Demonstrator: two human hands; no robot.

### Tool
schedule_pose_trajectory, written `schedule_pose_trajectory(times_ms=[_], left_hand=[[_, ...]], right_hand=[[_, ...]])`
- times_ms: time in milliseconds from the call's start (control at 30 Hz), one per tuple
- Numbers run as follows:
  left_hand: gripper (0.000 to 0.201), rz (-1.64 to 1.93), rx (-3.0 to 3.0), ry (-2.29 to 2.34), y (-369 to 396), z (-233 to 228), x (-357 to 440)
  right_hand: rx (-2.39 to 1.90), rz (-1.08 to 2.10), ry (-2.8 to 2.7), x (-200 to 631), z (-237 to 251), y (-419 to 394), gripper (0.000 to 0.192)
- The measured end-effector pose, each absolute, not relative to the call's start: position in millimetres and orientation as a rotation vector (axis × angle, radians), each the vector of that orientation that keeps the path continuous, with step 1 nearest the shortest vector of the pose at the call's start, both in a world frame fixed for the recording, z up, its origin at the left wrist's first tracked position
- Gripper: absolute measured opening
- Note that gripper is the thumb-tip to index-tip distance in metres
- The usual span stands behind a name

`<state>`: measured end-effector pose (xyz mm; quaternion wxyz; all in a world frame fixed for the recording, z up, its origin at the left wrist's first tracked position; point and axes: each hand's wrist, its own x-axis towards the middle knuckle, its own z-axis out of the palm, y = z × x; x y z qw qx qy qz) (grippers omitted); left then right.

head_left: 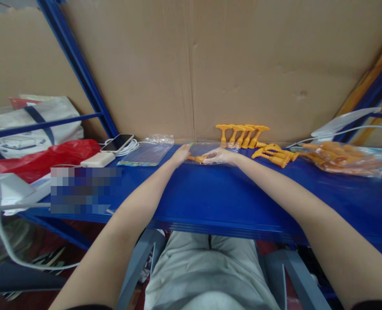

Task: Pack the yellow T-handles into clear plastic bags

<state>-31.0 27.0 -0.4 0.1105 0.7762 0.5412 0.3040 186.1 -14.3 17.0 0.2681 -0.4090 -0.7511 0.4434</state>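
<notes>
Both my arms stretch forward over the blue shelf top. My left hand (pixel 180 156) is closed on the left edge of a clear plastic bag (pixel 199 149). My right hand (pixel 220 156) is closed round an orange plastic hammer (pixel 196 159), which lies partly at or inside the bag; exactly how far in I cannot tell. Just behind my right hand, several orange hammers (pixel 242 134) stand upright in a row against the cardboard. More orange hammers (pixel 275 154) lie in a loose pile to its right.
Flat clear bags (pixel 146 153) lie left of my hands. Beyond them are a phone (pixel 121 143), a coiled white cable (pixel 129 148), a white power bank (pixel 98 159) and a red plastic bag (pixel 52 157). At the right sits a clear bag of orange pieces (pixel 339 157). Cardboard (pixel 191 69) walls the back.
</notes>
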Motion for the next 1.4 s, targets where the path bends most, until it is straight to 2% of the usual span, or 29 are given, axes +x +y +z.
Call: schedule_pose_trajectory(times_ms=[300, 633, 900, 967, 1100, 1167, 1267, 1400], left_hand=[[0.055, 0.981, 2.001, 1.533, 14.0, 2.4, -13.9], [0.043, 0.522, 2.452, 1.599, -7.2, 12.7, -6.8], [0.041, 0.445, 2.519, 1.6, -13.9, 19.9, -7.3], [0.041, 0.423, 2.521, 1.632, -14.2, 21.7, -7.2], [0.044, 0.383, 2.534, 1.719, -14.8, 23.8, -7.7], [0.046, 0.369, 2.56, 1.748, -15.2, 24.1, -8.5], [0.048, 0.359, 2.572, 1.792, -15.9, 24.1, -9.8], [0.049, 0.318, 2.568, 1.852, -15.2, 24.7, -12.0]], right_hand=[[-1.319, 0.822, -2.027, 204.5, 20.1, -40.0, 0.034], [-1.261, 0.94, -2.075, 215.6, 18.1, -46.2, 0.034], [-1.382, 0.92, -2.177, 245.4, 47.6, -56.9, 0.04], [-1.439, 0.744, -2.216, 262.0, 55.2, -62.0, 0.039], [-1.755, 0.03, -2.226, 298.3, 61.8, -65.7, 0.03], [-1.98, -0.226, -2.144, 313.6, 61.4, -64.0, 0.032], [-2.165, -0.349, -2.121, 330.0, 57.8, -58.3, 0.036], [-2.234, -0.273, -2.345, 341.8, 49.1, -49.0, 0.033]])
